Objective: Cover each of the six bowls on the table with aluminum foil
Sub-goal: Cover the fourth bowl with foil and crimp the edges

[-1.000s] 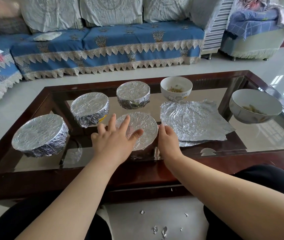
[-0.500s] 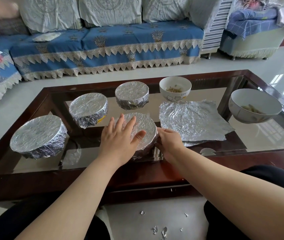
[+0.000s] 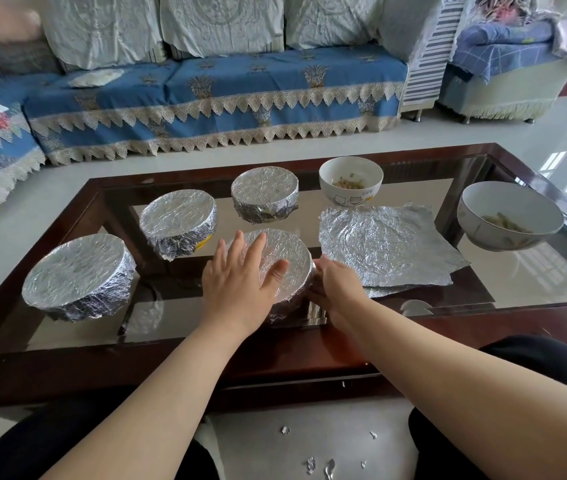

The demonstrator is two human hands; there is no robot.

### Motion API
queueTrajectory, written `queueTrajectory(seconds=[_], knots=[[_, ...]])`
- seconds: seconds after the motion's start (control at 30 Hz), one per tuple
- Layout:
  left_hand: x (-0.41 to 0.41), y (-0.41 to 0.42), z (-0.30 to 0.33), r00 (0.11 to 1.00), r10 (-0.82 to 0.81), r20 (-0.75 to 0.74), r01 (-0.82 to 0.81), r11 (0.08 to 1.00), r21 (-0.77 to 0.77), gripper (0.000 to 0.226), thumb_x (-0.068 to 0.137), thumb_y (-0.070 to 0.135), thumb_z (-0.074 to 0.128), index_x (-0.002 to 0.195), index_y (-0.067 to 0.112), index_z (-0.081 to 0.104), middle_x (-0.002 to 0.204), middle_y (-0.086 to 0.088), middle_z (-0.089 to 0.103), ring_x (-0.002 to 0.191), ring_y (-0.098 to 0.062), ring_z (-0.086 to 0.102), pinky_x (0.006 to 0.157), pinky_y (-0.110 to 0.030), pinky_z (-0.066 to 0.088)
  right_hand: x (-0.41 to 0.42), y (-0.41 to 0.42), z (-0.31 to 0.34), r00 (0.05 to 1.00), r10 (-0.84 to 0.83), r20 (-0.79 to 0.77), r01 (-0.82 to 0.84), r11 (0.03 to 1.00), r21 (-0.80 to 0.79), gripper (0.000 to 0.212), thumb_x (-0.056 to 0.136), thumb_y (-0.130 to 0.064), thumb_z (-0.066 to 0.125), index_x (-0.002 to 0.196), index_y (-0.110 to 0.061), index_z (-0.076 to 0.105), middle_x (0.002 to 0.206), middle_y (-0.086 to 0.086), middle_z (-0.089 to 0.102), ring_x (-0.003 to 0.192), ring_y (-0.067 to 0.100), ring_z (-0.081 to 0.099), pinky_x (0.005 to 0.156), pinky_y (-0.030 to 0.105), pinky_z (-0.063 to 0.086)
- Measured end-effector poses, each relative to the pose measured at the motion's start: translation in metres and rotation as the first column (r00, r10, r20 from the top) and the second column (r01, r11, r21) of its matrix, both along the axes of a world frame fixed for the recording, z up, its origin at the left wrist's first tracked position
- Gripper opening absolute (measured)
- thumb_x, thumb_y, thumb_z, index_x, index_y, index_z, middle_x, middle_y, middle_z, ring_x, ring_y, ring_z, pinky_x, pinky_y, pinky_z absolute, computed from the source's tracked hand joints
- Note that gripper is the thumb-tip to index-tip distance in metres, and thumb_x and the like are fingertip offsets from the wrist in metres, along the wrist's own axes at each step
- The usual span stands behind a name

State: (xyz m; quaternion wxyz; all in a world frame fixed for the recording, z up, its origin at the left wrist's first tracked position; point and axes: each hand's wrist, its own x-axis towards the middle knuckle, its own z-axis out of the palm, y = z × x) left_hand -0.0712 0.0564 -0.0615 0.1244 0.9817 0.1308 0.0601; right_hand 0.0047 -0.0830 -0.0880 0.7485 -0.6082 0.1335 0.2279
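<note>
A foil-covered bowl [image 3: 289,252] stands near the table's front edge. My left hand [image 3: 240,282] lies flat on its foil top, fingers straight. My right hand [image 3: 335,287] presses the foil against the bowl's right side, fingertips hidden behind the rim. Three more bowls wear foil: one at the left [image 3: 77,275], one behind it [image 3: 178,225], one at the back centre [image 3: 264,194]. Two bowls stand uncovered with food inside: a small white one [image 3: 351,178] at the back and a larger one [image 3: 510,220] at the right. Loose crumpled foil sheets [image 3: 386,247] lie flat between them.
The bowls stand on a glass-topped coffee table with a dark wood frame [image 3: 309,362]. A blue-covered sofa [image 3: 212,98] runs behind it. Small foil scraps [image 3: 311,464] lie on the floor between my knees.
My left hand slid forward onto the foil top of the front bowl. My right hand moved in from the table's edge and closed against the bowl's right side.
</note>
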Motion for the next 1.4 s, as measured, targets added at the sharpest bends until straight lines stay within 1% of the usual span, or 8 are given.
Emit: queueTrajectory(seconds=[0.13, 0.4, 0.67, 0.87, 1.03, 1.13, 1.27, 1.4], knots=[[0.000, 0.000, -0.001, 0.999, 0.011, 0.042, -0.010, 1.000, -0.021, 0.117, 0.062, 0.089, -0.022, 0.158, 0.032, 0.015, 0.167, -0.006, 0.010, 0.153, -0.030, 0.002, 0.120, -0.047, 0.013, -0.005, -0.003, 0.006, 0.997, 0.067, 0.048, -0.068, 0.997, 0.024, 0.043, 0.098, -0.049, 0.045, 0.102, -0.009, 0.062, 0.089, 0.011, 0.069, 0.076, 0.021, 0.067, 0.058, 0.024, 0.056], [-0.002, -0.001, 0.002, 0.999, 0.013, 0.050, -0.011, 0.999, -0.050, 0.097, 0.080, 0.083, -0.009, 0.158, 0.031, 0.017, 0.167, -0.005, 0.011, 0.153, -0.029, 0.003, 0.120, -0.048, 0.013, -0.016, 0.003, 0.005, 0.985, 0.052, 0.161, -0.048, 0.998, -0.031, 0.030, 0.101, -0.031, 0.045, 0.080, -0.012, 0.055, 0.076, 0.011, 0.055, 0.064, 0.020, 0.055, 0.058, 0.029, 0.049], [0.002, 0.008, 0.001, 0.970, 0.095, 0.226, 0.025, 0.878, -0.478, 0.071, 0.095, 0.067, 0.026, 0.154, 0.028, 0.032, 0.163, -0.002, 0.023, 0.152, -0.020, 0.013, 0.122, -0.049, 0.017, -0.013, 0.005, 0.003, 0.992, 0.064, 0.107, -0.055, 0.995, -0.079, 0.023, 0.097, -0.010, 0.044, 0.077, -0.012, 0.054, 0.074, 0.011, 0.050, 0.053, 0.012, 0.046, 0.046, 0.019, 0.047], [-0.002, 0.023, 0.010, 0.933, 0.339, 0.123, -0.096, 0.562, -0.821, 0.052, 0.106, 0.039, 0.040, 0.155, 0.027, 0.028, 0.160, 0.002, 0.029, 0.145, -0.017, 0.030, 0.116, -0.035, 0.026, -0.012, 0.003, 0.016, 0.992, 0.068, -0.103, -0.069, 0.998, -0.010, 0.032, 0.105, -0.027, 0.027, 0.111, -0.006, 0.051, 0.073, 0.007, 0.062, 0.064, 0.019, 0.062, 0.063, 0.031, 0.053], [-0.013, 0.039, 0.018, 0.893, 0.316, -0.320, -0.348, 0.035, -0.937, 0.041, 0.102, 0.056, 0.038, 0.121, 0.026, 0.059, 0.109, -0.003, 0.065, 0.088, -0.024, 0.062, 0.084, -0.039, 0.049, -0.012, -0.004, 0.022, 0.981, 0.128, -0.143, -0.116, 0.989, 0.091, 0.068, 0.102, -0.052, 0.024, 0.147, -0.001, 0.027, 0.101, 0.015, 0.066, 0.091, 0.029, 0.065, 0.081, 0.037, 0.048], [-0.017, 0.044, 0.012, 0.904, 0.189, -0.384, -0.376, -0.079, -0.923, 0.041, 0.101, 0.055, 0.041, 0.120, 0.023, 0.059, 0.098, -0.009, 0.064, 0.086, -0.030, 0.063, 0.093, -0.048, 0.049, -0.005, 0.000, 0.025, 0.979, 0.117, -0.168, -0.090, 0.983, 0.160, 0.072, 0.101, -0.055, 0.026, 0.148, 0.000, 0.025, 0.132, 0.024, 0.055, 0.118, 0.036, 0.057, 0.088, 0.038, 0.046], [-0.019, 0.041, 0.007, 0.919, 0.200, -0.339, -0.300, -0.201, -0.932, 0.032, 0.101, 0.039, 0.051, 0.125, 0.019, 0.057, 0.099, -0.010, 0.064, 0.083, -0.033, 0.065, 0.089, -0.049, 0.051, 0.008, -0.003, 0.026, 0.972, 0.154, -0.179, -0.127, 0.980, 0.155, 0.073, 0.102, -0.054, 0.023, 0.148, 0.002, 0.022, 0.134, 0.026, 0.053, 0.122, 0.038, 0.053, 0.097, 0.041, 0.045], [-0.018, 0.042, -0.001, 0.930, 0.181, -0.319, -0.268, -0.259, -0.928, 0.043, 0.093, 0.025, 0.061, 0.134, 0.012, 0.055, 0.115, -0.015, 0.061, 0.086, -0.036, 0.067, 0.081, -0.048, 0.055, 0.026, -0.018, 0.043, 0.981, 0.179, -0.071, -0.187, 0.976, -0.112, 0.052, 0.104, -0.038, 0.036, 0.132, 0.005, 0.043, 0.097, 0.019, 0.065, 0.084, 0.029, 0.063, 0.076, 0.037, 0.053]])
